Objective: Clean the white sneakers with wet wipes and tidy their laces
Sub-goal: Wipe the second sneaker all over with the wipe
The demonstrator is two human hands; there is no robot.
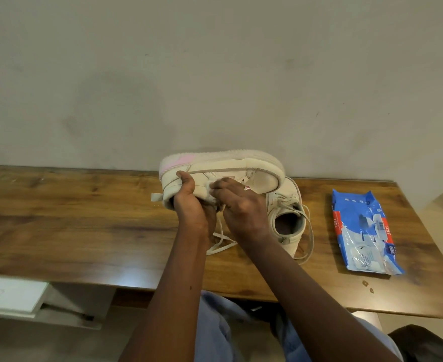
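white sneaker [223, 168] sits tipped over in front of the person, above the middle of the wooden desk [71, 218], its thick sole turned up and toward the wall [215, 74]. a pink patch shows on the sole at the heel end, which points left. the toe end points right and overlaps the front of the second sneaker [289, 220].

the left grip [189, 207] holds the white sneaker at the heel, thumb laid on the outer side and fingers curled around the collar edge. the right grip [242, 209] is closed narrowly on a bunched wet wipe [210, 190] and presses it against the side of the upper, just beside the left thumb. the two hands nearly touch.

loose laces [221, 242] hang from the held shoe, below the hands, and their ends lie on the desk. the second sneaker stands upright on the desk behind the right wrist, its opening facing the camera and its own untied laces looping out to the right.

a blue, white and red pack of wet wipes [364, 231] lies flat on the desk, well apart to the right. a few small crumbs [367, 286] lie near the front edge below it.
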